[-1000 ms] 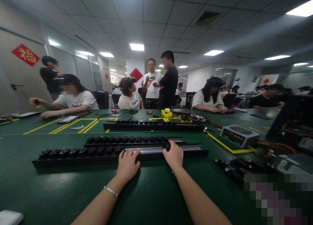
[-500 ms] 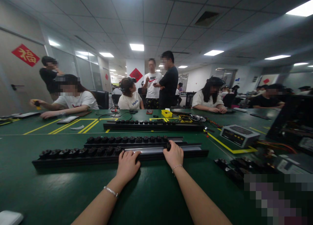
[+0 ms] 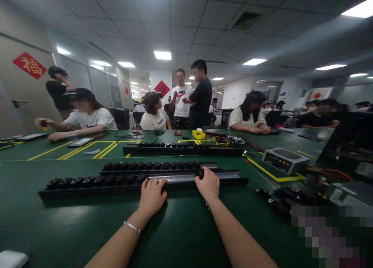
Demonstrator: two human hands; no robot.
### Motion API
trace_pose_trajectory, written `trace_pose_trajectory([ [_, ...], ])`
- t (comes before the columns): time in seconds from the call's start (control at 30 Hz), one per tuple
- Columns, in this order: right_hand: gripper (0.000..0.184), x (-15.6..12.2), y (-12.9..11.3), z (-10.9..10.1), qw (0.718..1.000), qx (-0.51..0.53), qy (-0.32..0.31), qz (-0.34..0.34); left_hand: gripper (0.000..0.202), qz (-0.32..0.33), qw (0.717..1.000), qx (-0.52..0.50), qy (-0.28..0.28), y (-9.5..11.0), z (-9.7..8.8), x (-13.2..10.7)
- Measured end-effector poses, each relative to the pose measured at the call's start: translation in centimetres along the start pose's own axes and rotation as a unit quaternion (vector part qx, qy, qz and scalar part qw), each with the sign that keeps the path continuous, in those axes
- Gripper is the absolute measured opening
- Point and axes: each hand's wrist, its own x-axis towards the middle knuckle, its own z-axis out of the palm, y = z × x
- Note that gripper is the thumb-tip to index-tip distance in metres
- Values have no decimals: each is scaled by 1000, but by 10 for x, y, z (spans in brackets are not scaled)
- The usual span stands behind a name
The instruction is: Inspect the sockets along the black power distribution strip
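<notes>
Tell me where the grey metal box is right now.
The grey metal box sits right of centre in the head view, on the green table, beside a yellow tape line and farther right than the right hand.

Table: deep green; yellow tape lines to the right of the right fingers. Front rail under the left fingers: black, its channel silvery grey. Small part in the right fingers: black. Row of parts left of the left fingers: black, pale glints. Tray beyond the fingers: bright yellow. Metal box right of the right fingers: grey, yellow marks on a dark face. Bangle nearer than the left fingers: silver.
</notes>
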Motion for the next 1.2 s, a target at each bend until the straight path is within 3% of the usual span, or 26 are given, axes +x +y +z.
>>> trace_pose_trajectory([
  [1.2, 44, 0, -3, -10, 998, -9, -46, 30, 31, 2, 1000, 2, 21, 0, 2, 0],
])
